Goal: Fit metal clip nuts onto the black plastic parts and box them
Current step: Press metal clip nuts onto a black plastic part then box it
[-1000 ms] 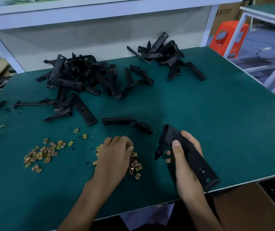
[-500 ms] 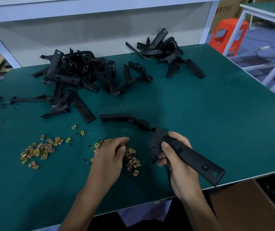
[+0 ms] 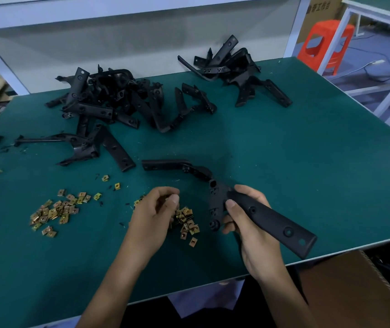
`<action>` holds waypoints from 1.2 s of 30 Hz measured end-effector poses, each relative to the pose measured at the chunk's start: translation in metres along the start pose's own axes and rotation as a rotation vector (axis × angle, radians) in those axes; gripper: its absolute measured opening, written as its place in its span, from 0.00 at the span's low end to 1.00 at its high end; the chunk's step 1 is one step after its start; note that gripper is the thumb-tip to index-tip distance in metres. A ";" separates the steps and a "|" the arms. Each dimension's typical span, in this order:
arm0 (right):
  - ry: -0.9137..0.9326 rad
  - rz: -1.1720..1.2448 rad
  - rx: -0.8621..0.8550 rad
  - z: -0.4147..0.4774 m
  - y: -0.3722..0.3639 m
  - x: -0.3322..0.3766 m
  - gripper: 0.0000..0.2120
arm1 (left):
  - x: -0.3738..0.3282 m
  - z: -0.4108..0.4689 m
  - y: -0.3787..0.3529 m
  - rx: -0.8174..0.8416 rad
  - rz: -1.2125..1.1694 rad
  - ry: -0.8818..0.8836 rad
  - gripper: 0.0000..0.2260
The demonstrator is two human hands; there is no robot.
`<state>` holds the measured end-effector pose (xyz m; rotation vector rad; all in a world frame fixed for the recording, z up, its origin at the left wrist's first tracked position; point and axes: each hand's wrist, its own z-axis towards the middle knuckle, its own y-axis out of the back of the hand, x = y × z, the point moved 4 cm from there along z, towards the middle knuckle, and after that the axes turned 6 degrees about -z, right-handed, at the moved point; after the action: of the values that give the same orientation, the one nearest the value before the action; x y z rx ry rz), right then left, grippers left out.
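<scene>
Head view, the only one. Green surface [image 3: 307,150] with parts spread over it.

Right grip [image 3: 253,233], a bare hand, is closed round a black plastic part [image 3: 272,218], thumb on top and fingers wrapped underneath. The part is lifted off the surface near the front edge. Its long flat arm with holes points out to the right, and its bracket end stands toward the left.

Left grip [image 3: 156,209], also bare, hovers just left of that part. Fingers are curled with the thumb meeting the fingertips. Cannot tell if a nut is pinched there.

A small pile of brass-coloured clip nuts [image 3: 188,223] lies directly under and right of the left grip, between the two hands. A second pile of nuts [image 3: 54,211] lies well off to the left, with a few loose nuts [image 3: 105,178] scattered behind it.

One single black part [image 3: 172,165] lies flat just behind the hands, its near end close to the held part's bracket. A big heap of black parts [image 3: 108,100] is at back left, a smaller heap [image 3: 234,69] at back centre-right, apart from each other.

A cardboard box [image 3: 355,292] sits below the front right corner of the surface. An orange stool [image 3: 326,43] is on the floor at far right.
</scene>
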<state>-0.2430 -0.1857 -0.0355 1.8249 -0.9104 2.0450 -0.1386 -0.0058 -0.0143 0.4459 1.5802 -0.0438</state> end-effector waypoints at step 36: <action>-0.055 0.095 0.025 0.003 0.002 -0.001 0.13 | -0.011 -0.020 -0.023 0.102 -0.180 0.064 0.10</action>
<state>-0.2417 -0.1885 -0.0368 1.8941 -1.0090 2.0796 -0.1650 -0.0240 -0.0080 0.3862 1.6831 -0.2514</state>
